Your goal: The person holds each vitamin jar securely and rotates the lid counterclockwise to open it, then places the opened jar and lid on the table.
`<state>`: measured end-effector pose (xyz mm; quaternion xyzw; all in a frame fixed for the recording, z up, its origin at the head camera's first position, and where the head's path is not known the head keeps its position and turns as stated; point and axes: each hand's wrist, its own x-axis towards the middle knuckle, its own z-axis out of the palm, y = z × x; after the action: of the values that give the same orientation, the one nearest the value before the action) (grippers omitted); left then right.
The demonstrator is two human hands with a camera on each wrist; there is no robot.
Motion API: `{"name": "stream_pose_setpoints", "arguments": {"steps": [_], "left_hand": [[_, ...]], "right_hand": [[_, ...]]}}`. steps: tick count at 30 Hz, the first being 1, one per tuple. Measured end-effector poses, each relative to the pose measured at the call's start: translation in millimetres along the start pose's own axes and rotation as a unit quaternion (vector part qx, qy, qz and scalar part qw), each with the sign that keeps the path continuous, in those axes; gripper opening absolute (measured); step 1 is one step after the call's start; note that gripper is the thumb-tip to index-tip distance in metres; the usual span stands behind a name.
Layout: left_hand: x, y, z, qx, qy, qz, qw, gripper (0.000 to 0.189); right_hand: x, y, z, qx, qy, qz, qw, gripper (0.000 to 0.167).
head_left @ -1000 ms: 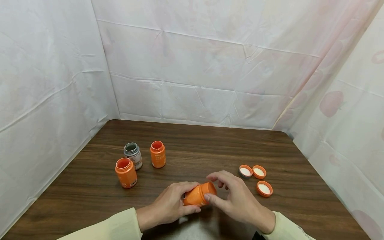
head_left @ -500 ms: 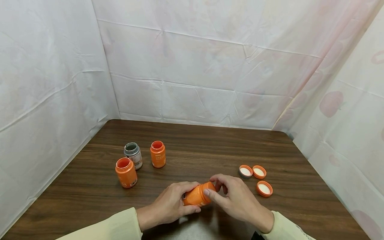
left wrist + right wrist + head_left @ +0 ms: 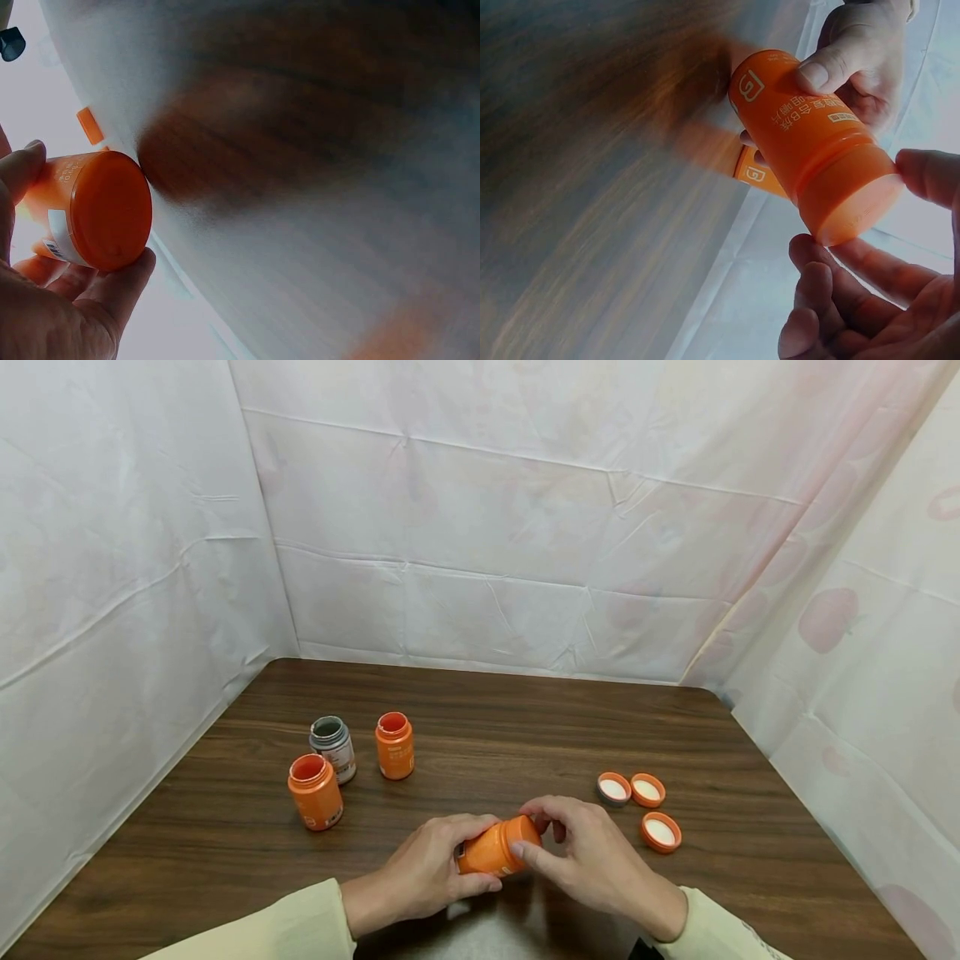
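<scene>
Near the front of the table, my left hand (image 3: pixel 427 868) grips an orange pill bottle (image 3: pixel 486 852) round its body. The bottle lies tilted, its capped end toward the right; its base faces the camera in the left wrist view. My right hand (image 3: pixel 596 856) pinches the orange screw cap (image 3: pixel 853 196) between thumb and fingertips, the thumb on one side of the rim and a finger on the other. The cap sits on the bottle's neck. White lettering shows on the orange body in the right wrist view.
Two uncapped orange bottles (image 3: pixel 316 793) (image 3: pixel 395 747) and an uncapped grey bottle (image 3: pixel 334 750) stand upright on the left of the dark wood table (image 3: pixel 510 727). Three loose caps (image 3: pixel 614 788) (image 3: pixel 648 790) (image 3: pixel 661 832) lie inside-up on the right. White sheets (image 3: pixel 480 527) enclose the table.
My right hand's fingers and thumb have shifted round the cap, curling forward and then back a little. The left hand and bottle have stayed in place.
</scene>
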<state>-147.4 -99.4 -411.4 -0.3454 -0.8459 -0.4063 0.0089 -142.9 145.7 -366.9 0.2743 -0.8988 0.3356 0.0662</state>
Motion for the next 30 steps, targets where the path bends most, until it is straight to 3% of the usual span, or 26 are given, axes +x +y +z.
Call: {"name": "stream_pose_setpoints", "arguments": {"steps": [11, 20, 30], "left_hand": [[0.1, -0.1, 0.5, 0.001, 0.002, 0.002, 1.0000, 0.050], [0.3, 0.5, 0.1, -0.005, 0.001, 0.002, 1.0000, 0.052], [-0.2, 0.3, 0.1, -0.005, 0.001, 0.009, 1.0000, 0.051]], "right_hand": [[-2.9, 3.3, -2.0, 0.016, 0.012, -0.072, 0.9972, 0.042], [-2.5, 4.8, -2.5, 0.038, 0.030, -0.154, 0.9868, 0.054], [-3.8, 5.7, -0.9, 0.052, 0.015, -0.164, 0.9850, 0.064]]}}
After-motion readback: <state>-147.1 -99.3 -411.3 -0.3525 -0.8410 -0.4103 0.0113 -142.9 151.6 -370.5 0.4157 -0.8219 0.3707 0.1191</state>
